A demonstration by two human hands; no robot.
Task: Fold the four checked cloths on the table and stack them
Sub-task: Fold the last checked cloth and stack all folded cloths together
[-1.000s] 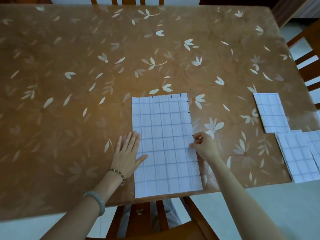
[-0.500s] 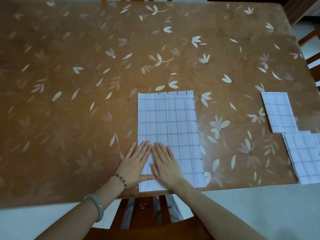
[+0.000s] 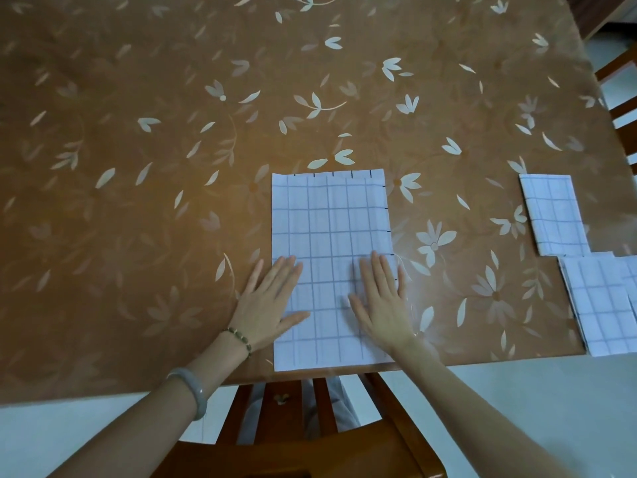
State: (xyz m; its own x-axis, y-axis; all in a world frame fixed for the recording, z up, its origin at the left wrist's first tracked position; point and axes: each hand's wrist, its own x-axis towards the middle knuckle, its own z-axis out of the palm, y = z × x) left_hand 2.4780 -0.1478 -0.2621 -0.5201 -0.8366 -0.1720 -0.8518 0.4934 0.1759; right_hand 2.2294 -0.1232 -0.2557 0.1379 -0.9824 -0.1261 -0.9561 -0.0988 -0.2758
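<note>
Wooden chair (image 3: 310,453) in foreground; second chair (image 3: 624,110) far right.

We see a brown table (image 3: 138,201) with a flower pattern. A checked cloth (image 3: 331,219) lies flat at its near edge. Well to the right lies a smaller folded cloth (image 3: 555,215), and just beside it other cloths (image 3: 599,305) overlap at the near corner.

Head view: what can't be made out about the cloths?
- Pile: cut off by the frame's right edge, so the cloth count is unclear.
- Centre cloth: partly hidden under left hand and right hand; layer count not visible from above.
- Folded cloth: near end meets the pile; whether they overlap is unclear.
</note>
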